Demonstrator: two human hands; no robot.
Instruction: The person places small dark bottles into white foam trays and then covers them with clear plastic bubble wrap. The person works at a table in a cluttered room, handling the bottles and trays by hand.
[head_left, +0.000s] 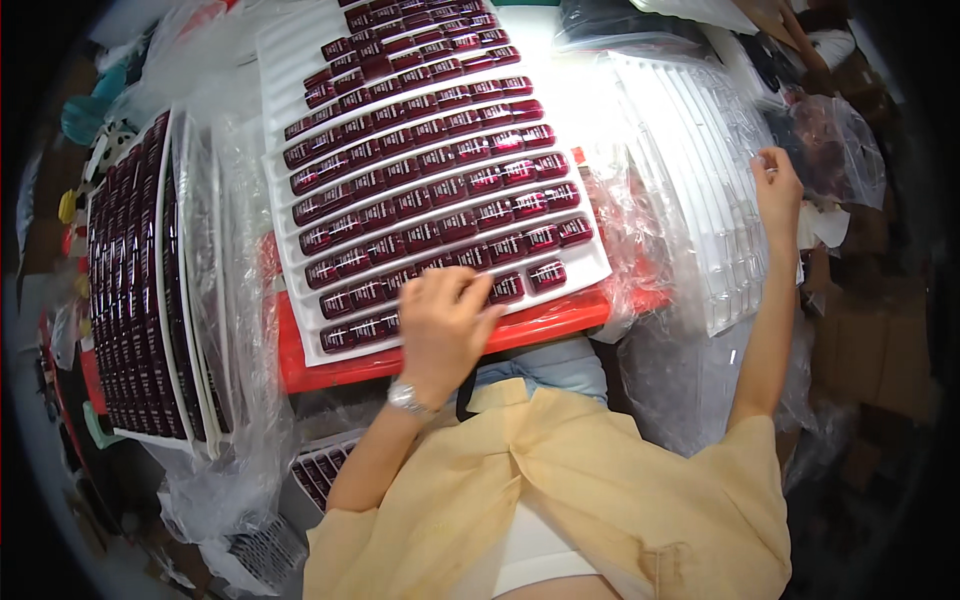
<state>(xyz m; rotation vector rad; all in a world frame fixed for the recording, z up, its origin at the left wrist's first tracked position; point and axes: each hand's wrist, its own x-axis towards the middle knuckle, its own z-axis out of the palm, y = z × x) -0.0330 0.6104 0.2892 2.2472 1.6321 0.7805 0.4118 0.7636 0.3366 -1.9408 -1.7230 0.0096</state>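
A white ribbed tray (455,290) lies in front of me, carrying rows of small glossy dark-red pieces (420,236) with pale print. Over its nearest row is my left hand (440,318), fingers bent down and drawn together; they cover part of that row, and what they grip is hidden. Just right of it sit two of the red pieces, with a gap between them. My right hand (778,185) is raised far to the right, fingers curled into a pinch by the outer edge of a white tray with clear pieces (715,230). Anything in that pinch is too small to make out.
A red surface (545,322) supports the middle tray. At the left stand stacked trays of dark-red pieces (130,290), edged by crumpled clear plastic film (235,270). More film (635,235) lies between the middle and right trays. Cardboard (865,350) is at the far right.
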